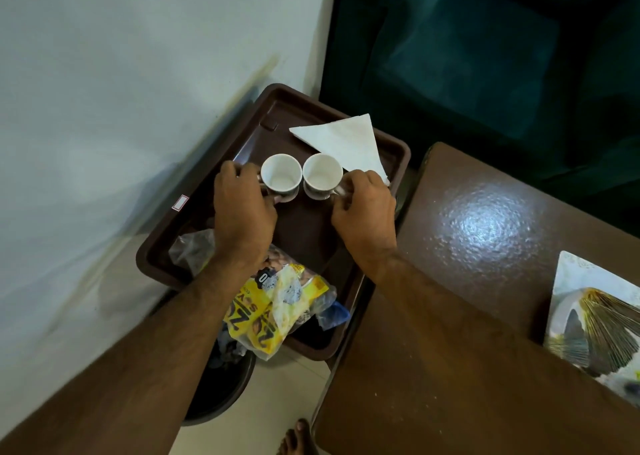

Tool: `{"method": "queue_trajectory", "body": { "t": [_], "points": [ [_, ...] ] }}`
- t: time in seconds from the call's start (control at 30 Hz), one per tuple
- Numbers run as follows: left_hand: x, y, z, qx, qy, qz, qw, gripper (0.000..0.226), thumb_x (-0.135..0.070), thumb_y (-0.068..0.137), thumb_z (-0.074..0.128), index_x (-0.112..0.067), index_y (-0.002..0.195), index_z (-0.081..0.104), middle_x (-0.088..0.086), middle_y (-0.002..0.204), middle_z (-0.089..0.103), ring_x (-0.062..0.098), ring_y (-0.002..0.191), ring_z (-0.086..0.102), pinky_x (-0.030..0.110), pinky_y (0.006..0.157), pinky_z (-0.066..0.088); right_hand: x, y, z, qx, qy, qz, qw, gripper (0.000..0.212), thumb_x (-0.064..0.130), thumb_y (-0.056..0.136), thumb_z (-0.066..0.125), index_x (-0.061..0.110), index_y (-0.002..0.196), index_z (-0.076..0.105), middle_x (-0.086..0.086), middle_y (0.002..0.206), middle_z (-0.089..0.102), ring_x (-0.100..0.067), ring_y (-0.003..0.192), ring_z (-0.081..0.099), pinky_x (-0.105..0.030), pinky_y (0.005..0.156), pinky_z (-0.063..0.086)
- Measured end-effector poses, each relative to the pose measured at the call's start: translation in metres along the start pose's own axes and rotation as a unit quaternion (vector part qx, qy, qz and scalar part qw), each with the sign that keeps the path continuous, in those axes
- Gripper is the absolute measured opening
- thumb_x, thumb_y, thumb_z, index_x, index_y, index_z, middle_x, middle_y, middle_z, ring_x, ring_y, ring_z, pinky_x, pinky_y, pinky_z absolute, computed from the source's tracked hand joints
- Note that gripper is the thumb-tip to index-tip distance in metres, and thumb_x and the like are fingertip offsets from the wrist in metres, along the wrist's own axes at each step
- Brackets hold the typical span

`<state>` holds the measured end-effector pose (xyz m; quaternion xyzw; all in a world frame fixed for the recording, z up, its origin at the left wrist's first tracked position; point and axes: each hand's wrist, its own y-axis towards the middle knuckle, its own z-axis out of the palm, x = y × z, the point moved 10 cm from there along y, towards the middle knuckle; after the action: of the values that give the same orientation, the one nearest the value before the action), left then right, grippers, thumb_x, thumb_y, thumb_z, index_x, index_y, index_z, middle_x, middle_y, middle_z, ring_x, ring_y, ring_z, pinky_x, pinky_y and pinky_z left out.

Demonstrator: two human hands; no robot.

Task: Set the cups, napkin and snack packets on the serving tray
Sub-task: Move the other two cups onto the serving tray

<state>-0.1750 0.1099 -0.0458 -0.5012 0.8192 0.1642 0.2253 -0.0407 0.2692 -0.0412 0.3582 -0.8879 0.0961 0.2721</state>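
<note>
On the brown serving tray [388, 149], two white cups stand side by side. Left hand [242, 208] fingers curl around the left cup [281, 174] handle; right hand [363, 212] pinches the right cup [322, 174] handle. Napkin [346, 142] lies beyond, snack packets [277, 302] nearer.

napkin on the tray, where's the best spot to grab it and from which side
Probably pinch the napkin at its far pointed corner, coming from the sofa side. It lies flat as a folded triangle; its near tip sits by the right hand and the right cup.
</note>
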Motion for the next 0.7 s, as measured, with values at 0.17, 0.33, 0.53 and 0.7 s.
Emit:
{"method": "queue_trajectory", "body": {
  "t": [0.17, 0.33, 0.53, 0.7],
  "points": [
    [0.003, -0.009, -0.006, -0.034, -0.007, -0.056, 0.998, 0.019, -0.016, 0.088, 0.077, -0.004, 0.103, 0.074, 0.015, 0.102, 0.073, 0.033, 0.095, 0.070, 0.038, 0.078, 0.052, 0.000, -0.013, 0.010, -0.020, 0.040, 0.037, 0.998, 0.009, 0.015, 0.092, 0.067, 0.006, 0.093, 0.067, -0.010, 0.097, 0.069, -0.026, 0.086, 0.062, -0.042, 0.079, 0.053],
    [0.007, -0.017, -0.002, -0.011, -0.052, -0.112, 0.992, 0.017, -0.024, 0.087, 0.079, -0.008, 0.083, 0.079, 0.006, 0.075, 0.075, 0.027, 0.076, 0.073, 0.043, 0.078, 0.061, 0.001, -0.018, 0.018, -0.032, 0.058, 0.061, 0.996, 0.015, 0.024, 0.092, 0.068, 0.009, 0.092, 0.072, -0.006, 0.089, 0.071, -0.023, 0.081, 0.065, -0.047, 0.077, 0.056],
    [0.014, -0.021, 0.011, 0.019, -0.123, -0.185, 0.975, 0.023, -0.033, 0.088, 0.079, -0.011, 0.083, 0.082, 0.005, 0.070, 0.076, 0.024, 0.073, 0.074, 0.040, 0.076, 0.061, -0.003, -0.016, 0.017, -0.056, 0.099, 0.116, 0.987, 0.025, 0.037, 0.091, 0.072, 0.013, 0.087, 0.079, -0.001, 0.079, 0.076, -0.014, 0.071, 0.068, -0.037, 0.072, 0.060],
    [0.019, -0.024, 0.026, 0.042, -0.180, -0.222, 0.957, 0.024, -0.033, 0.089, 0.080, -0.009, 0.091, 0.084, 0.011, 0.080, 0.080, 0.025, 0.079, 0.077, 0.042, 0.083, 0.063, -0.009, -0.016, 0.026, -0.035, 0.147, 0.165, 0.975, 0.026, 0.036, 0.090, 0.072, 0.013, 0.080, 0.080, -0.002, 0.067, 0.074, -0.018, 0.063, 0.067, -0.038, 0.066, 0.060]
  ]
}}
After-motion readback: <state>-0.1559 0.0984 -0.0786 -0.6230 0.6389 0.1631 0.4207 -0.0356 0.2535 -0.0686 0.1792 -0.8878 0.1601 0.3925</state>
